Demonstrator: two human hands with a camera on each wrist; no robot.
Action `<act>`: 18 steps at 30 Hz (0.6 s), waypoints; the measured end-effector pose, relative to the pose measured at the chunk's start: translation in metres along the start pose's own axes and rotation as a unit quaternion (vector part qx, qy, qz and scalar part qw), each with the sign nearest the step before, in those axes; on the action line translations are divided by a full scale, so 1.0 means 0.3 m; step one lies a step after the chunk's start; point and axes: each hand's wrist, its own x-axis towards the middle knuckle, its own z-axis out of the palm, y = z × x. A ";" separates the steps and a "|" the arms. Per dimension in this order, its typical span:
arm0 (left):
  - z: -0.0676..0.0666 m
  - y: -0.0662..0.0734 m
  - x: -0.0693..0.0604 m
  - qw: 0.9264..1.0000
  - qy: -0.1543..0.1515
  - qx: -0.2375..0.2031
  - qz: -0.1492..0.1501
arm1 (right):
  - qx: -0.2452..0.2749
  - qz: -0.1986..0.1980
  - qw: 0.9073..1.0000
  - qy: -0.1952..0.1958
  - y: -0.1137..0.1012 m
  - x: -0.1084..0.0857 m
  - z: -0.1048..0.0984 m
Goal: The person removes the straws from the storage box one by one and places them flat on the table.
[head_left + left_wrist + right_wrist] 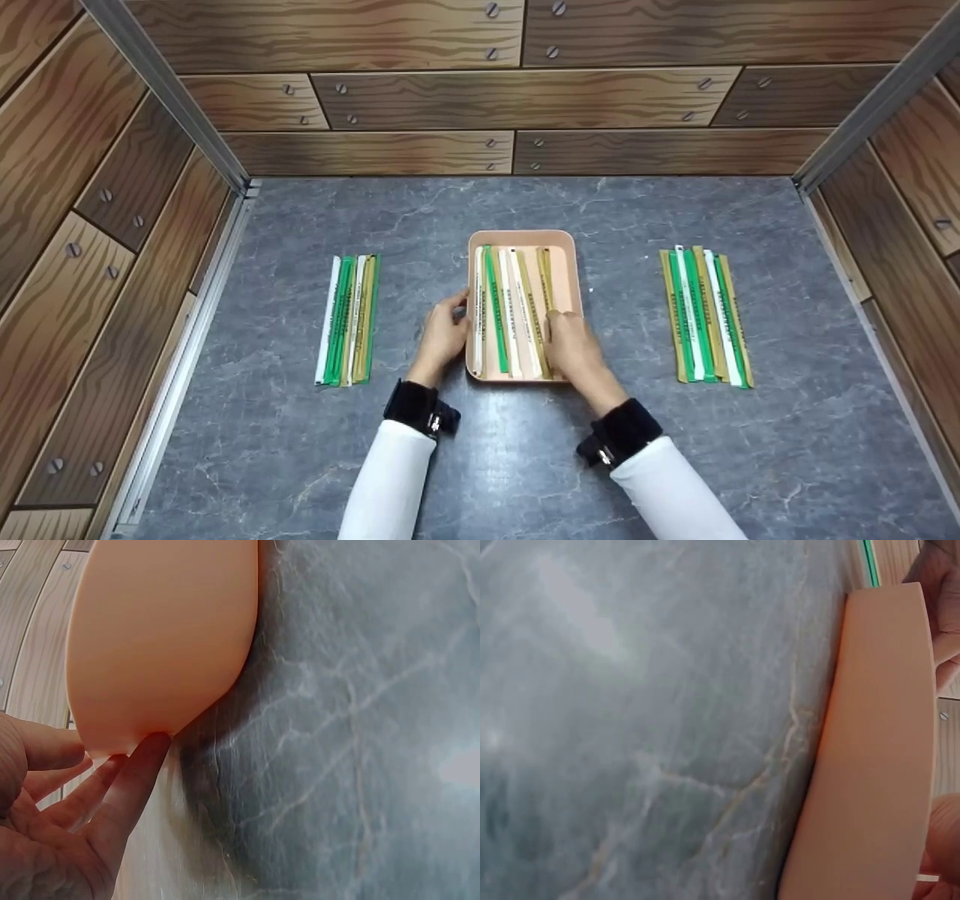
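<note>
A peach tray (521, 237) holds several slim paper-wrapped straws (495, 307) in white, green and brown, lying lengthwise. My left hand (442, 334) is at the tray's left side; in the left wrist view its fairly straight fingers (112, 817) touch the outer wall, thumb tip near the rim. Over the tray's right part, my right hand (574, 345) has curled fingers at a brown wrapped straw (546, 274), whose lower end is hidden under them. In the right wrist view the tray wall (877, 742) covers most of that hand, and a small pale tip shows beside it.
Left of the tray lies a row of wrapped straws (349, 322) in white, green and brown. A similar row (705, 319) lies to the right. Wood-patterned walls (420, 97) enclose the grey marbled tabletop (517, 457) at the back and both sides.
</note>
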 end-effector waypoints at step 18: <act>0.001 -0.007 0.001 1.000 0.006 0.009 0.003 | 0.150 0.054 0.983 0.091 0.143 -0.050 -0.196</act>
